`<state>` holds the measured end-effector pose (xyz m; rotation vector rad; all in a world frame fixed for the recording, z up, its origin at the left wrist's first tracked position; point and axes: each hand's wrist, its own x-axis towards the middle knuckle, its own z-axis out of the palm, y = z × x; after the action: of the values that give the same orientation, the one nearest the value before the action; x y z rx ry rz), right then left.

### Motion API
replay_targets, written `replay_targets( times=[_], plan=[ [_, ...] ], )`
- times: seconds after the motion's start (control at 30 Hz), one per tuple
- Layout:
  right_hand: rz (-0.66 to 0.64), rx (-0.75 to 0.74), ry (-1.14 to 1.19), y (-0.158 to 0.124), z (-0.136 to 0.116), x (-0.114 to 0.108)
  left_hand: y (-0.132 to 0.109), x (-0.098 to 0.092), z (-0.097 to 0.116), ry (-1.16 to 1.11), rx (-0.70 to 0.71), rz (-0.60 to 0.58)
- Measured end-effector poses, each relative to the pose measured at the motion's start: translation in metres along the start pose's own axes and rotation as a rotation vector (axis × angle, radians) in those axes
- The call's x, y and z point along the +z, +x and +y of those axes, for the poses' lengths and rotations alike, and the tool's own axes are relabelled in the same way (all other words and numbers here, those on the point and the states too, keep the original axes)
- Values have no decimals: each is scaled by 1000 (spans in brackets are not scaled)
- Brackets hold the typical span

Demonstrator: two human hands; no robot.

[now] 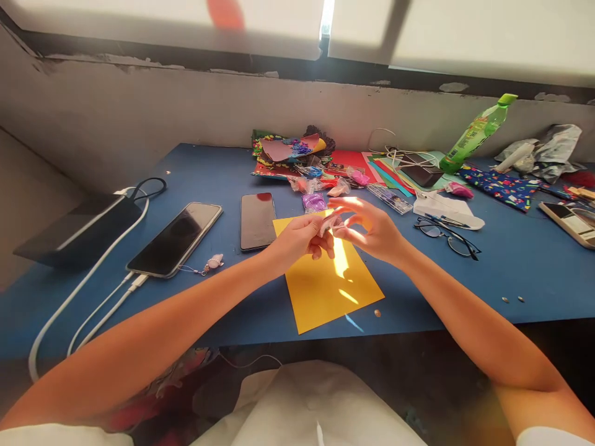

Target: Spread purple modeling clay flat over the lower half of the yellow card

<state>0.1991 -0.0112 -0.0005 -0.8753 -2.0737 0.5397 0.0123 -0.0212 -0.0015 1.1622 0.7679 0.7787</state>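
Both hands meet above a yellow sheet of paper (320, 288) on the blue table. My left hand (304, 238) is closed, pinching a small clear plastic packet (328, 224) between thumb and fingers. Its contents are too small to make out. My right hand (367, 229) comes in from the right, fingers curved and apart at the packet; thumb and fingertips seem to touch its edge. Bright sunlight falls across the packet and the paper. Just behind the hands lies a packet of purple clay (315, 202).
Left are a black phone (257, 221), a larger phone (176, 238) on a white cable and a keychain (214, 262). Glasses (449, 237), a pen on white paper (441, 210) and a green bottle (478, 133) stand or lie right. Craft packets (320, 179) crowd the back.
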Motion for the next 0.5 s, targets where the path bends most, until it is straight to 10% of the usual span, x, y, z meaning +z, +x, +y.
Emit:
replay_targets(
  times=[0.17,0.5],
  plan=[
    [-44,-58,-153,-6,-2,10,-4,4,0,61,-57,-153],
    [209,73,-81,-2,-2,-2,-2,2,9,53,20,-26]
  ],
)
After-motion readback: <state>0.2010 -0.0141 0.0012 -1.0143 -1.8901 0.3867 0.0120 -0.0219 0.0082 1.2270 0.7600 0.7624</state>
